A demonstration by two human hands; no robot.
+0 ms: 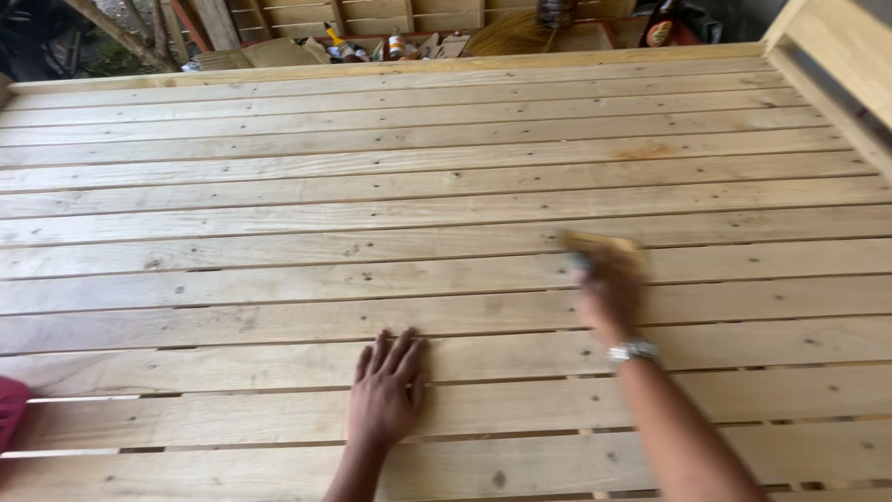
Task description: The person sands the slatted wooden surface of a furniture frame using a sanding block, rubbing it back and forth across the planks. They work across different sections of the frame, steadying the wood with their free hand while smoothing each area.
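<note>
Planks fill almost the whole view: a slatted wooden platform [372,186] of pale boards whose long axes run left to right, with thin gaps between the near ones; a raised side rail [836,56] stands at the far right; clutter of bottles and cartons [372,42] lies beyond the far edge; a scrap of red cloth [9,409] shows at the near left. The right hand [609,297] reaches forward with its forearm angled from the near right, a metal wristwatch [634,351] on the wrist; it is clenched round a blurred, tan block-like pad [604,251], pressed on a board just beyond the knuckles. The left hand [388,390] lies flat, palm down, fingers together and pointing far, grasping nothing, nearer the body and well left of the pad.
</note>
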